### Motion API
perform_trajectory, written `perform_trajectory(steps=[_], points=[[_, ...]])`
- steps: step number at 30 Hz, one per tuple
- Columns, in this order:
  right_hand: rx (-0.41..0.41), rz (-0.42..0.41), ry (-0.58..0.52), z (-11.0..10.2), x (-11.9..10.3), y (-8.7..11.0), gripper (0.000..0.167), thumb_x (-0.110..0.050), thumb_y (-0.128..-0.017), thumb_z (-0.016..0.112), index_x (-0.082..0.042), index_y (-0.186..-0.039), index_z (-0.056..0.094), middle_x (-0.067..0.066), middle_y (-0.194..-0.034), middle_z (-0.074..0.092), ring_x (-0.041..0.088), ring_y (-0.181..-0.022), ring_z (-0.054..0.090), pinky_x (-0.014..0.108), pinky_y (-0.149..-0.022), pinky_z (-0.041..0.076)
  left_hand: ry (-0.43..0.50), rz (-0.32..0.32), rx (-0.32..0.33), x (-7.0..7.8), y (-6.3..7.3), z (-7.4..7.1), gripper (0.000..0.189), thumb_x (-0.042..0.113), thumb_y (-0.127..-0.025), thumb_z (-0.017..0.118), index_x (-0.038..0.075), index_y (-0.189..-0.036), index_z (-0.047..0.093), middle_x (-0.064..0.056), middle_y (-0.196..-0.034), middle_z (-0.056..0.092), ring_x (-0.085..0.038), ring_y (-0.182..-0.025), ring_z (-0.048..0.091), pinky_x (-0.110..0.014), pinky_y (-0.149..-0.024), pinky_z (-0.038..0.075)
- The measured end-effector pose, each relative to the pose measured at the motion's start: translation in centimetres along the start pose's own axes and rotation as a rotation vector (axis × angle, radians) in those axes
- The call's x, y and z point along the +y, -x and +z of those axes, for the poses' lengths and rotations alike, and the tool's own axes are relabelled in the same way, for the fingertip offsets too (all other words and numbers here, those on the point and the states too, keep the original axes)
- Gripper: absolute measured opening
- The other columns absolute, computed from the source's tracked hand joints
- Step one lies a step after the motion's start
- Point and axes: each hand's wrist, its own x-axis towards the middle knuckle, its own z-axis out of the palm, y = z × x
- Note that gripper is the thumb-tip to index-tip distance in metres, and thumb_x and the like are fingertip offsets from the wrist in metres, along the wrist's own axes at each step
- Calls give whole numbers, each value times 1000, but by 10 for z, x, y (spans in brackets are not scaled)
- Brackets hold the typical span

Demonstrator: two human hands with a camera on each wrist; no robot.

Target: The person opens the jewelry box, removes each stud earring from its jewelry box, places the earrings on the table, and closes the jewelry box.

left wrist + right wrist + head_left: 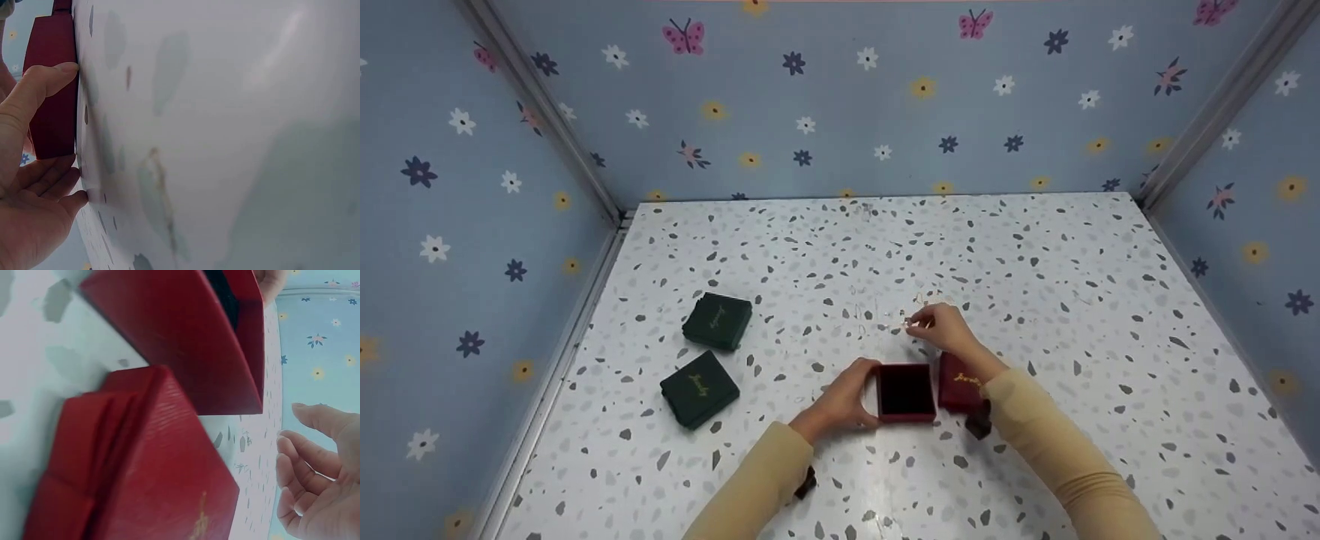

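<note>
An uncovered red jewelry box (906,418) with a dark lining stands on the speckled table. My left hand (846,397) grips its left side, thumb on the near part and fingers at the far part; in the left wrist view the thumb lies against the red box (53,118). Beyond the box, my right hand (941,328) hovers at small, thin, shiny jewelry pieces (862,315). Its thumb and forefinger stand slightly apart in the right wrist view, where nothing shows between them. Under the right forearm lies a red gold-lettered case (958,384), partly covered.
Two dark green gold-lettered cases, one farther (718,322) and one nearer (700,390), lie on the left. Patterned blue walls (840,97) enclose the table at back and sides. A thin gold strand (163,197) rests on the tabletop near the left wrist.
</note>
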Motion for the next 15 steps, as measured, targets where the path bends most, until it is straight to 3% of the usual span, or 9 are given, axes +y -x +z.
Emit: perform_trajectory(steps=[15], points=[[-24,-132,19,-5,10,30,26,-13,-77,67,5,-95,63,13,-84,62,26,-76,57,36,-69,47,17,-19,-7,-1,0,1,82,11,-48,83,3,-119,42,-3,-112,46,-17,-107,45,-24,-98,30]])
